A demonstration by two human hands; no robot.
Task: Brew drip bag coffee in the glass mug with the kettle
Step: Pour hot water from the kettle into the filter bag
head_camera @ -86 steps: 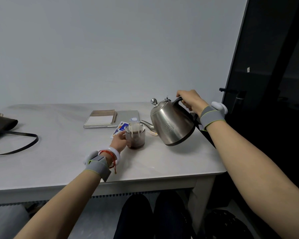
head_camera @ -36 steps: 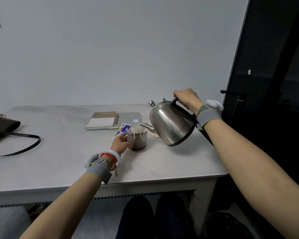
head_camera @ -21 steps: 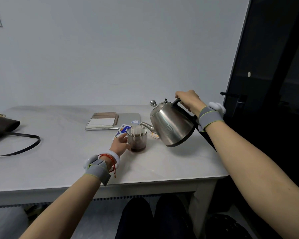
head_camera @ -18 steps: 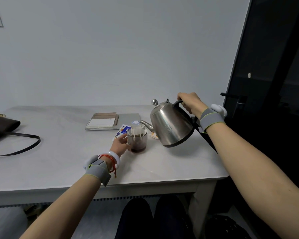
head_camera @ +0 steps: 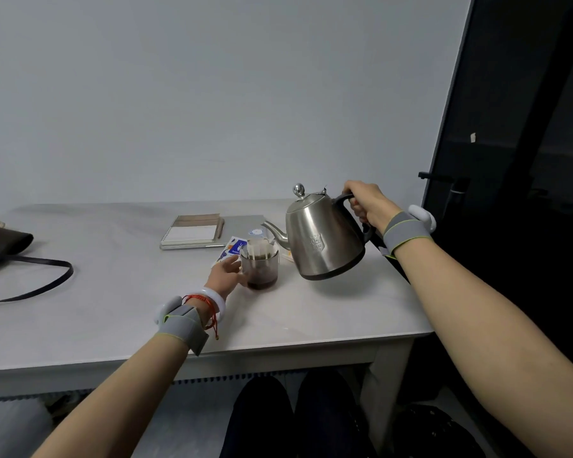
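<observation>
Glass mug [head_camera: 260,271] sits on the white table [head_camera: 113,292], a bit right of the middle and not far from the front edge, with dark coffee in the lower part. Drip bag [head_camera: 258,252] hangs in the top of it, paper tabs hooked over the rim.

Left hand [head_camera: 227,274] is up against the mug's left side, thumb high and fingers low, curved loosely round the glass, so a light steadying hold rather than a hard squeeze. That wrist has a white bangle [head_camera: 217,300], a red cord [head_camera: 201,298] and a grey band [head_camera: 182,325].

Right hand [head_camera: 366,203] is wrapped tight round the black handle of the steel kettle [head_camera: 325,239], fingers fully closed on it. The kettle is held up off the table just right of the mug, close to upright with a slight tilt, and its spout points left, tip ending just behind the mug's rim.

Other stuff: a blue and white sachet wrapper [head_camera: 234,251] lies flat right behind the left hand, touching or nearly touching the mug, can't really tell. Further back there's a spiral notebook [head_camera: 192,229] lying on a flat grey slab [head_camera: 242,224]. A dark bag [head_camera: 0,242] with a looping strap [head_camera: 30,287] sits at the far left edge. A dark door [head_camera: 510,160] stands off to the right.
</observation>
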